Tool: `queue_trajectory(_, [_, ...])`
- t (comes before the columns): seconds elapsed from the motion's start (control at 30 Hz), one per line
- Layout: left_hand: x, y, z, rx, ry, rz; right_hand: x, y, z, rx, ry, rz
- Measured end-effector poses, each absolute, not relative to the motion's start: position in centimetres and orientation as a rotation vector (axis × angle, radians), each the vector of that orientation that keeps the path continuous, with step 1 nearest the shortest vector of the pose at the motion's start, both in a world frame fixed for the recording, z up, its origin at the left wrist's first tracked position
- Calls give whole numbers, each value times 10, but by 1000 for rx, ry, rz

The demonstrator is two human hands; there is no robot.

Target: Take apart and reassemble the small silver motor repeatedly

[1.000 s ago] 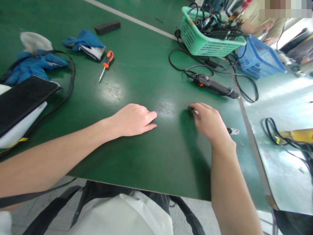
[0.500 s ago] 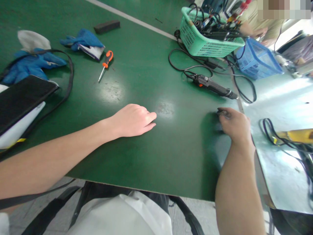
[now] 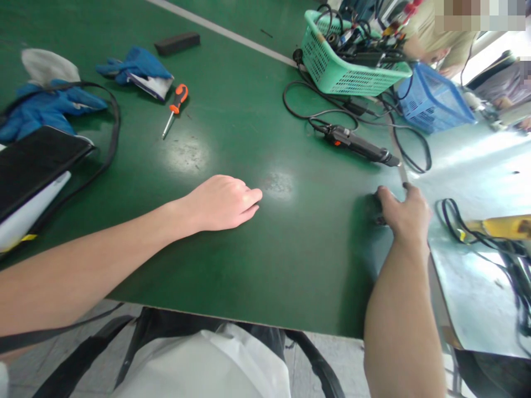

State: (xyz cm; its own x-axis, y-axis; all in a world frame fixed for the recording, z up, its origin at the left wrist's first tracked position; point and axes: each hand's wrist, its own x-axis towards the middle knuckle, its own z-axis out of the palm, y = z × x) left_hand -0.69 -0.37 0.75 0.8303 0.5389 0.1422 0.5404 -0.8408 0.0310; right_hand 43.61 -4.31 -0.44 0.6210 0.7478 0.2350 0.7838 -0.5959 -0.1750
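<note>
My left hand [image 3: 227, 203] rests curled on the green table, its palm side hidden, so anything inside it cannot be seen. At the table's right edge is my right hand [image 3: 409, 213], thumb and forefinger spread apart. A small dark patch or object [image 3: 379, 213] shows just below that thumb, too blurred to name. Beyond the right hand lies a black electric screwdriver [image 3: 360, 146] with its cable, its tip toward the right. An orange-and-black hand screwdriver [image 3: 178, 99] lies beyond my left hand.
Blue work gloves [image 3: 50, 108], another glove [image 3: 141, 69], a black bar [image 3: 177, 43] and a black-covered folder or device [image 3: 37, 166] occupy the left. A green basket [image 3: 352, 80] of cables and a blue basket [image 3: 435, 105] stand far right. A yellow tool [image 3: 498, 226] lies right. A person sits beyond.
My right thumb and forefinger, pinched around something small and dark before, are now apart, and that hand has shifted slightly right. The left hand keeps its curled pose.
</note>
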Motion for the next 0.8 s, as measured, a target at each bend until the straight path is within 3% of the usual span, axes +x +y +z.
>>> queue_trajectory(0.47, [-7, -4, 7, -2987, -878, -219, 392, -29, -10, -2437, -1367, -103])
queue_trajectory(0.8, [-5, -5, 9, -2926, -1019, -277, 233, -32, 0, -1676, -2021, 146])
